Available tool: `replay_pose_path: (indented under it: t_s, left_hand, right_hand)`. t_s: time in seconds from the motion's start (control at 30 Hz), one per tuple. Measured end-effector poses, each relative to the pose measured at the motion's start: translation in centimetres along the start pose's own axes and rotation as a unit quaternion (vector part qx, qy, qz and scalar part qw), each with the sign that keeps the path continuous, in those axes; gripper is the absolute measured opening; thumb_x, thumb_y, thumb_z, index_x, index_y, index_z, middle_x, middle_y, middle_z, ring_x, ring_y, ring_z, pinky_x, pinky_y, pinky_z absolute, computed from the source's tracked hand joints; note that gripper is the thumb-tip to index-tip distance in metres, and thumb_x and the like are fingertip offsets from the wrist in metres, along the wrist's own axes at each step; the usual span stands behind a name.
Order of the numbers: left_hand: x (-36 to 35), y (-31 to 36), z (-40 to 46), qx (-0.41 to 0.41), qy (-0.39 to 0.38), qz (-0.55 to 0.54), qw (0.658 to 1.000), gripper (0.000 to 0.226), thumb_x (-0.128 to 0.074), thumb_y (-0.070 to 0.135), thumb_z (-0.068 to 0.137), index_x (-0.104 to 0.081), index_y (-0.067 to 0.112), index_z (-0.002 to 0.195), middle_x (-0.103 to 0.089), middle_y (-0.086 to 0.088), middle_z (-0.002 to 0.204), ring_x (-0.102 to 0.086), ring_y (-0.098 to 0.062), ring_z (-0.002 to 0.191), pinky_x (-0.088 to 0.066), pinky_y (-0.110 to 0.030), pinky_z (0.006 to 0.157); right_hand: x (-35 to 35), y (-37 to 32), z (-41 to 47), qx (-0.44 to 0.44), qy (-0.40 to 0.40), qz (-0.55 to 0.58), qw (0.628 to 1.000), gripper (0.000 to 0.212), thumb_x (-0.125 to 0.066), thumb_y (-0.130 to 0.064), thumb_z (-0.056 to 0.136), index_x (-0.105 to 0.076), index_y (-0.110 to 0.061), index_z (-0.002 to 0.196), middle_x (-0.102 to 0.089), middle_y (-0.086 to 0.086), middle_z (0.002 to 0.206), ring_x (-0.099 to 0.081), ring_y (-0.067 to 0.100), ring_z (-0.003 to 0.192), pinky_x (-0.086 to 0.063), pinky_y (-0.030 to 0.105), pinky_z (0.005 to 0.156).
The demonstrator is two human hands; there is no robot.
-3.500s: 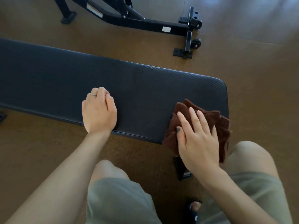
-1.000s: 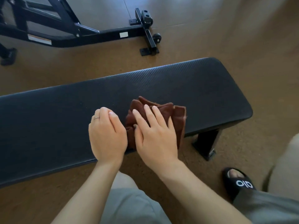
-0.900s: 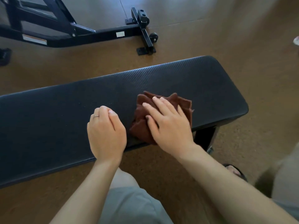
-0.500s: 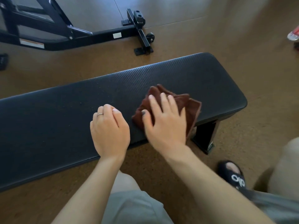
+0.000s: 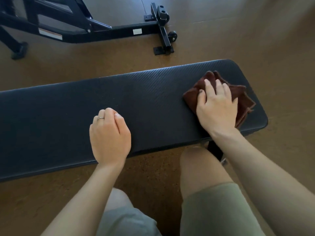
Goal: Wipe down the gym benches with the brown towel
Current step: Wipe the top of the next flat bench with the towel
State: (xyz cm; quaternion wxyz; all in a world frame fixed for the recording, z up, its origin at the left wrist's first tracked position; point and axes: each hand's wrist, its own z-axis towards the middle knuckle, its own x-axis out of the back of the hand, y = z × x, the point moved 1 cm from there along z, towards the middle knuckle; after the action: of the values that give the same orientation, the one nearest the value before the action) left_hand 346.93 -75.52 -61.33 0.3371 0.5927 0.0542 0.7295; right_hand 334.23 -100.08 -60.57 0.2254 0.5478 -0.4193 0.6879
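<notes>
A long black padded gym bench (image 5: 153, 92) runs across the view from the left edge to the right. A crumpled brown towel (image 5: 242, 94) lies on the pad near its right end. My right hand (image 5: 216, 108) lies on top of the towel, fingers spread and pressing it onto the pad. My left hand (image 5: 109, 135) rests on the bench's near edge around the middle, fingers curled under into a loose fist, holding nothing. A ring shows on one finger.
The black metal frame (image 5: 95, 31) of another machine, with a small wheel (image 5: 172, 36), stands on the brown floor behind the bench. My bare knee (image 5: 201, 167) is close to the bench's near edge, next to its black leg (image 5: 215, 150).
My right hand has slid the towel rightward along the pad, from beside my left hand to near the bench's right end. My left hand has stayed in place.
</notes>
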Motion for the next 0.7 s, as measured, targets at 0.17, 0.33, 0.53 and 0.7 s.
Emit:
replay_pose_path:
  t_s: [0.17,0.33,0.53,0.7]
  left_hand:
    - [-0.1,0.4,0.0,0.020,0.015,-0.010,1.000,0.028,-0.031,0.021,0.103,-0.048,0.016,0.082,-0.054,-0.001,0.080,-0.050,-0.019,0.070,-0.041,-0.037,0.067]
    - [-0.3,0.4,0.3,0.083,0.033,-0.023,0.996,0.028,-0.030,0.022,0.105,-0.049,0.015,0.086,-0.053,-0.002,0.081,-0.051,-0.019,0.073,-0.043,-0.037,0.067]
    - [0.0,0.6,0.3,0.085,0.012,-0.008,0.996,0.028,-0.030,0.021,0.101,-0.045,0.010,0.080,-0.050,-0.003,0.081,-0.047,-0.024,0.076,-0.041,-0.044,0.070]
    - [-0.1,1.0,0.2,0.093,0.022,-0.007,0.995,0.028,-0.030,0.020,0.098,-0.043,0.010,0.076,-0.049,-0.001,0.077,-0.045,-0.025,0.073,-0.040,-0.044,0.066]
  right_hand:
    - [-2.9,-9.4,-5.5,0.231,-0.050,0.006,0.972,0.052,-0.025,-0.050,0.109,-0.041,-0.034,0.155,-0.036,0.003,0.166,-0.025,0.027,0.156,-0.020,0.057,0.126]
    - [-6.0,-15.1,-3.3,0.355,-0.079,0.028,0.931,0.044,-0.031,-0.045,0.109,-0.050,-0.035,0.148,-0.041,0.003,0.163,-0.029,0.028,0.154,-0.018,0.057,0.126]
    - [-4.2,-8.4,6.5,0.272,-0.049,0.072,0.958,0.047,-0.031,-0.042,0.106,-0.058,-0.030,0.142,-0.051,0.002,0.155,-0.037,0.024,0.149,-0.029,0.055,0.120]
    - [-1.8,-2.1,11.2,0.122,-0.033,0.022,0.992,0.049,-0.029,-0.040,0.108,-0.049,-0.025,0.150,-0.048,0.005,0.154,-0.033,0.027,0.149,-0.023,0.058,0.121]
